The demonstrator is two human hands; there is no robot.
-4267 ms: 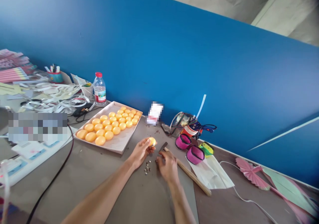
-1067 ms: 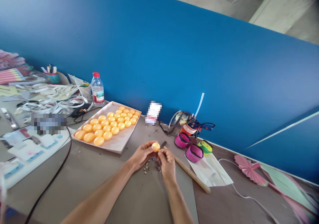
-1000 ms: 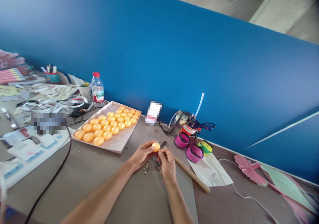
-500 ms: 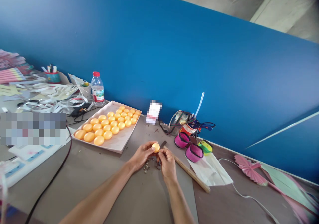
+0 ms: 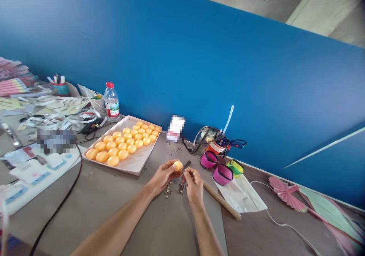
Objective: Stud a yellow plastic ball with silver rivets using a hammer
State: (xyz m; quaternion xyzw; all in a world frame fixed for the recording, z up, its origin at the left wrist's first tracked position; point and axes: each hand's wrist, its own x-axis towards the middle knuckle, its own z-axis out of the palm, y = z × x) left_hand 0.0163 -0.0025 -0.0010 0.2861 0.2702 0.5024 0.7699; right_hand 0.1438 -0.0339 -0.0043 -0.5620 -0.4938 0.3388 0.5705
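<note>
My left hand (image 5: 162, 176) is curled round a small orange ball (image 5: 178, 166), held just above the table. My right hand (image 5: 194, 180) is right beside it, fingertips pinched together near the ball; what they pinch is too small to make out. Under the hands lies a scatter of small dark metal bits (image 5: 169, 190). A dark flat tool (image 5: 186, 164) lies just behind the ball. To the left stands a shallow tray (image 5: 134, 165) with several more orange balls (image 5: 122, 144) in rows.
A wooden stick (image 5: 221, 203) lies right of my hands, beside a white face mask (image 5: 245, 199). Pink and green pouches (image 5: 222, 174), a jar, a water bottle (image 5: 112, 102), paper scraps, a black cable (image 5: 57, 210) and pink paper fans (image 5: 285, 195) lie about. A blue wall runs along the back.
Over four seconds my right hand rose from the table to the ball in my left hand. In the last half second both hands shifted slightly and the ball turned a little.
</note>
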